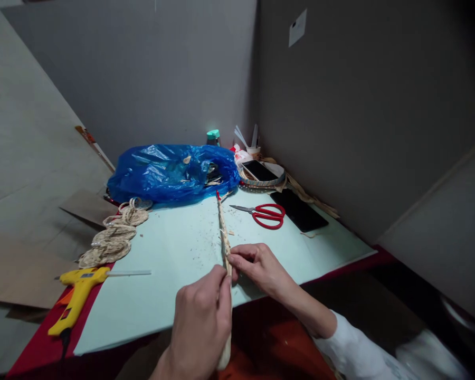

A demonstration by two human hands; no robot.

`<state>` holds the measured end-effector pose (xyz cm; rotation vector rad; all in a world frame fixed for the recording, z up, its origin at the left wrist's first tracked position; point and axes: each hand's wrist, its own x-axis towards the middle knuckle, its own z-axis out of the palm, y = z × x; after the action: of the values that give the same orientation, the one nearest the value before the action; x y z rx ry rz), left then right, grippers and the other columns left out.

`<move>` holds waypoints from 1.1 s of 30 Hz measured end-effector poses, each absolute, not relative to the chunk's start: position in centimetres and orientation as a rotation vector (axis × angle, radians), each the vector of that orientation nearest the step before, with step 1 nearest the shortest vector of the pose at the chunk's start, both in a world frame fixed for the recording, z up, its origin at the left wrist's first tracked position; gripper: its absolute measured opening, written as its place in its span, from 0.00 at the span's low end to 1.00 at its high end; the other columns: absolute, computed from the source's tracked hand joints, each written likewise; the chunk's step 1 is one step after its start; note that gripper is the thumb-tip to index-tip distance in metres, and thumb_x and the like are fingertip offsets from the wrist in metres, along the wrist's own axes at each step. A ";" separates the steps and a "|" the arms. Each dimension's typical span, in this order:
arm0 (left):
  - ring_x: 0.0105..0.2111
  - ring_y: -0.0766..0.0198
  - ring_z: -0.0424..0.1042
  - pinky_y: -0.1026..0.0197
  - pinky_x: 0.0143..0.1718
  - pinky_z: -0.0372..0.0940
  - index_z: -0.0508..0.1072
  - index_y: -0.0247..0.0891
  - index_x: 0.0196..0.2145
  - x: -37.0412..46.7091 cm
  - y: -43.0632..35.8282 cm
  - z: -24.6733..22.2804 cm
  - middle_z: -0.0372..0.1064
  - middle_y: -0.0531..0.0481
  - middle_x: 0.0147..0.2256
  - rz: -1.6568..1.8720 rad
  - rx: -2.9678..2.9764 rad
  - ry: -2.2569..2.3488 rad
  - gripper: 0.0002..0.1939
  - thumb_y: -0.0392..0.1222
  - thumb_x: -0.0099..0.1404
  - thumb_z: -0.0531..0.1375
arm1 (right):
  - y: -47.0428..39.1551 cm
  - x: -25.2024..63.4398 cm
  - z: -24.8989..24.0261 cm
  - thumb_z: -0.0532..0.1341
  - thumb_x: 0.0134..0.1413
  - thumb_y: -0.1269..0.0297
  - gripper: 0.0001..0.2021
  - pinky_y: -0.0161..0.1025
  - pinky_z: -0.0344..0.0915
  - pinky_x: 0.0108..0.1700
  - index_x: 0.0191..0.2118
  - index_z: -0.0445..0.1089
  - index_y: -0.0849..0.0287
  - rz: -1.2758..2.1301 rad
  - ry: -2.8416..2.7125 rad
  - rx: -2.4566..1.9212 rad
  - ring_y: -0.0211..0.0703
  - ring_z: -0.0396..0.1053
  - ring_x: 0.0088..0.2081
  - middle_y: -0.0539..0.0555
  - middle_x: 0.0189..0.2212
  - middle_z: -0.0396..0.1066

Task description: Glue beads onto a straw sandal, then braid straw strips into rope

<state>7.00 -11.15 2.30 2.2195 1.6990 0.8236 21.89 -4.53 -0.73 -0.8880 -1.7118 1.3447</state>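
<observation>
A pale braided strip [224, 232] runs from the middle of the table toward me, its far end at a small red piece [218, 196]. My left hand [201, 316] is closed round the near part of the strip, and a length of it hangs below the fist. Just beyond, my right hand [259, 266] pinches the strip between thumb and fingers from the right side. The two hands are close together at the table's front edge. Red-handled scissors [268, 216] lie right of the strip, blades pointing left.
A blue plastic bag [170, 174] fills the back. Coiled braided pieces [113, 240] and a yellow glue gun [79, 298] line the left edge. At the right lie a black phone [298, 210] and another phone [260, 170] on a round item. Grey panels stand behind.
</observation>
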 end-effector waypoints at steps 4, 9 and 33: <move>0.19 0.61 0.69 0.59 0.22 0.52 0.70 0.37 0.31 8.6 -11.7 2.2 0.68 0.50 0.21 0.841 2.729 1.744 0.11 0.29 0.63 0.50 | -4.3 22.0 -0.6 0.57 0.56 0.65 0.12 0.32 0.55 0.30 0.24 0.69 0.64 1.357 -1.659 -0.895 0.34 0.61 0.26 0.49 0.21 0.67; 0.17 0.61 0.66 0.59 0.22 0.52 0.71 0.34 0.29 10.3 -11.4 1.5 0.66 0.48 0.19 0.799 2.978 1.799 0.13 0.23 0.57 0.50 | -4.3 22.2 -0.1 0.59 0.54 0.60 0.12 0.33 0.56 0.30 0.29 0.73 0.66 1.501 -1.565 -0.897 0.36 0.60 0.26 0.49 0.21 0.66; 0.14 0.76 0.43 0.69 0.15 0.37 0.66 0.36 0.43 7.2 -6.8 0.4 0.57 0.60 0.19 0.850 1.065 1.056 0.17 0.49 0.61 0.60 | -5.3 23.6 0.0 0.52 0.63 0.61 0.11 0.35 0.63 0.39 0.38 0.67 0.62 1.385 -1.843 -0.859 0.40 0.71 0.33 0.54 0.28 0.73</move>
<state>7.23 -6.82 0.36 1.0655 1.0562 0.8503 23.63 -5.33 0.00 -0.8586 -1.8433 1.3851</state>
